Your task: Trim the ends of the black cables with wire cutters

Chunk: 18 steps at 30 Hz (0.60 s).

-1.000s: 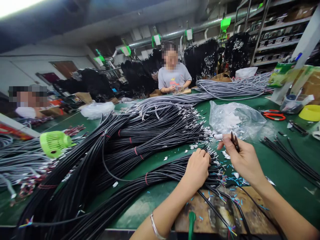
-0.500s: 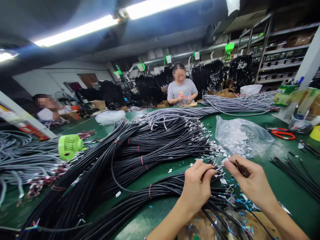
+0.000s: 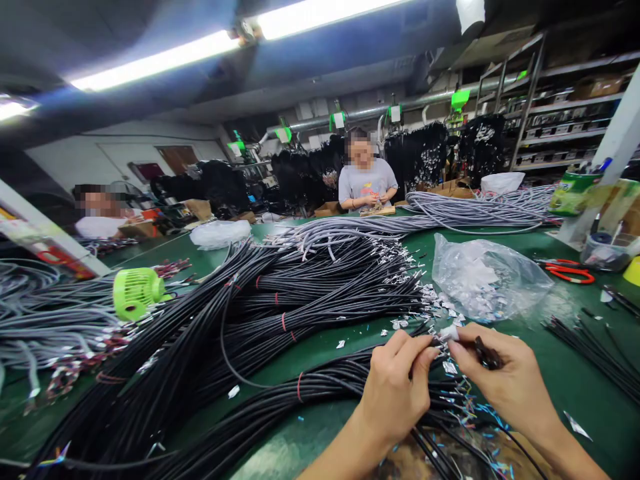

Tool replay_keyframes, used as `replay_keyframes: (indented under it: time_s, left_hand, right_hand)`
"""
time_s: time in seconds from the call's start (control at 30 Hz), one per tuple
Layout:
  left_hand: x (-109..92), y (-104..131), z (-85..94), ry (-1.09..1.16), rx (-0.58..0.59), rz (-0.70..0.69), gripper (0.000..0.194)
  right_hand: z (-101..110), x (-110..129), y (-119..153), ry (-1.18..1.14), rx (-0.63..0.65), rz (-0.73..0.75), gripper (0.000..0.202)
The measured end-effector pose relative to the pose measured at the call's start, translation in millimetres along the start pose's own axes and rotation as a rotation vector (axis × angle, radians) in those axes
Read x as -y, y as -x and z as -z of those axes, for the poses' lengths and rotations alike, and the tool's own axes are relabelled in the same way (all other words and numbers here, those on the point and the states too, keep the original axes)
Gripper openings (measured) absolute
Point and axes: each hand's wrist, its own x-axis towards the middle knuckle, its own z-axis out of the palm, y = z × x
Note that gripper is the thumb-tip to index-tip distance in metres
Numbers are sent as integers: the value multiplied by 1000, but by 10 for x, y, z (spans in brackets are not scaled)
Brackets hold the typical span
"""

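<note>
Both hands met low over the green table (image 3: 590,380), fingertips nearly touching. Her left hand (image 3: 397,393) was pinched shut on the end of a black cable (image 3: 425,340), thumb and forefinger closed around it where it rose from the bundle (image 3: 320,387) beneath the wrist. Her right hand (image 3: 505,377) was closed too, its thumb and forefinger holding a small white piece (image 3: 449,333) right against that cable end, while a dark tool (image 3: 486,355) lay tucked under its other fingers; what kind of tool, I could not tell. Bits of coloured wire and white scraps (image 3: 400,325) littered the table around the hands. Just beyond them sat a clear plastic bag (image 3: 487,277) with pale pieces inside. Left of it spread a big heap of black cables (image 3: 280,293) tied with red bands, metal tips pointing toward the bag. A few loose black wires (image 3: 595,350) lay to the right, and red-handled scissors (image 3: 567,270) further back near the edge. A green fan (image 3: 136,293) rested among grey cables (image 3: 55,327) on the left. Across the table, behind another grey bundle (image 3: 480,208), a person in a grey shirt (image 3: 367,183) sat working with both hands; another person (image 3: 103,213) sat far left.
</note>
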Motion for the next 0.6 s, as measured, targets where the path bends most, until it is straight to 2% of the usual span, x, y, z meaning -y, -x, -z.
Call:
replay_keyframes:
  time_s: [0.17, 0.3, 0.47, 0.6]
  left_hand:
    - [-26, -28, 7, 91, -61, 41, 13]
    - [-54, -51, 50, 146, -144, 104, 11]
    - [-82, -83, 95, 214, -189, 168, 13]
    - [-81, -85, 97, 242, -192, 171, 12]
  right_hand:
    - [-19, -78, 35, 37, -3, -34, 16]
    - [-25, -146, 75, 95, 8, -64, 38]
    - [-32, -121, 96, 134, 27, 50, 25]
    - [-47, -81, 77, 82, 31, 55, 21]
